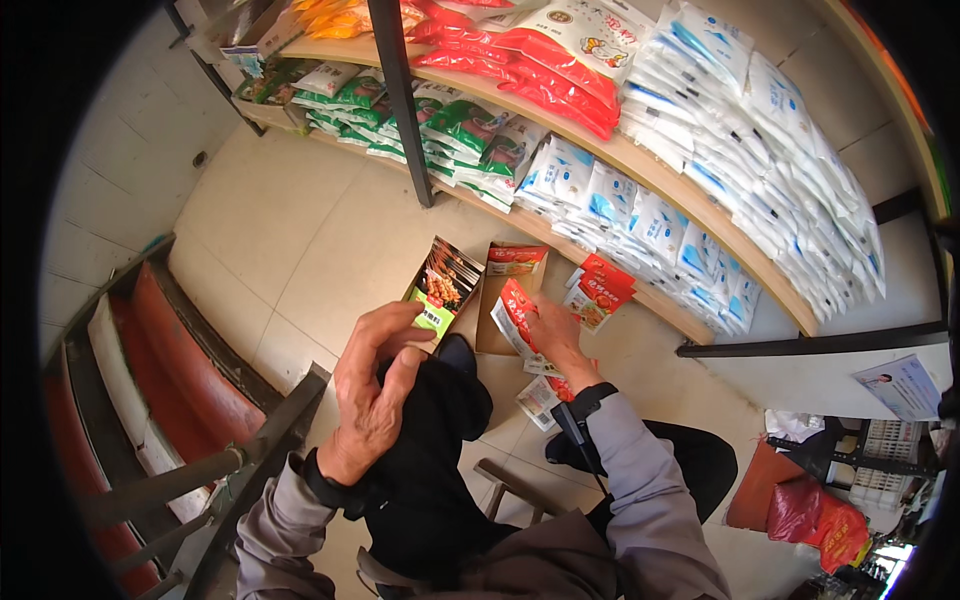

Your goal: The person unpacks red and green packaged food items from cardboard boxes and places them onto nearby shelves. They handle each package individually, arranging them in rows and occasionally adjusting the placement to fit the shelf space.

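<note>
My right hand grips one or more red-and-white seasoning packets over the right side of an open cardboard box. Another red packet lies inside the far end of that box. More red packets lie to the right, by the low shelf, and others are on the floor below my right hand. My left hand is raised with fingers apart, holding nothing. Just beyond it stands a box with a food picture and a green label, left of the cardboard box.
Shelves hold stacked white-and-blue bags, red bags and green bags. A black post stands at the front. Metal rails and red-and-white steps or panels are at left. A stool is between my legs; red bags lie lower right.
</note>
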The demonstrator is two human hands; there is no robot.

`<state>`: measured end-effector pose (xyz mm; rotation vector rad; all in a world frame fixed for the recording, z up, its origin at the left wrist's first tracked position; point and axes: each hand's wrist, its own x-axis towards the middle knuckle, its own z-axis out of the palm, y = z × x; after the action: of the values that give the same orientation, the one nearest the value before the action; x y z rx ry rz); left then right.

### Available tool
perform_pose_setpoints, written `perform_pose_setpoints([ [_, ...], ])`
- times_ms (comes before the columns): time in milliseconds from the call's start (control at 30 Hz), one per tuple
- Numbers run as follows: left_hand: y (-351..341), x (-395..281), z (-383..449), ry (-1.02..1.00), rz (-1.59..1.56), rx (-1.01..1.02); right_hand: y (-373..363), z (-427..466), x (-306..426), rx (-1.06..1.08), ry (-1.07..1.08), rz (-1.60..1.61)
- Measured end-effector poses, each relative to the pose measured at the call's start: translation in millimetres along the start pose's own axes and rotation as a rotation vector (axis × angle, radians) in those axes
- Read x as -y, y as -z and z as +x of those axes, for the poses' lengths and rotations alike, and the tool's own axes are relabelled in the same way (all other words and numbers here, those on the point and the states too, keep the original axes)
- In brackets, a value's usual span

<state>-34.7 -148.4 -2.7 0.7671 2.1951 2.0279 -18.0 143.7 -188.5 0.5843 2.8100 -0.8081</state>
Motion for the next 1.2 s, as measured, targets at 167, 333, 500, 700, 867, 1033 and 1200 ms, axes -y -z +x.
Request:
perform_pose_setpoints([
  [167, 5, 2, 4, -0.038, 0.022, -0.025, -39, 23, -2, -0.032, 0.068, 0.012],
  [333, 13, 7, 7, -0.045, 0.07, -0.004, -56, 52, -3, -0.087, 0.115, -0.042],
  [500, 16, 8, 8, -0.021, 0.095, -0.001, -58, 85, -5, -0.205, 0.177, -0.153],
  [700, 14, 8, 10, -0.02, 0.153, -0.012, -66, 103, -19, -0.346, 0.41, -0.306],
  [867, 17, 8, 10, -0.017, 0.205, 0.045, -65, 112, -24, -0.342, 0.424, -0.354],
  [1033, 14, 8, 12, 0.0, 0.207, 0.034, -63, 112, -18, -0.634, 0.509, -0.367],
  [1200, 12, 4, 9, 0.03, 0.232, 0.015, -83, 67, -19, -0.198, 0.45, -0.227],
])
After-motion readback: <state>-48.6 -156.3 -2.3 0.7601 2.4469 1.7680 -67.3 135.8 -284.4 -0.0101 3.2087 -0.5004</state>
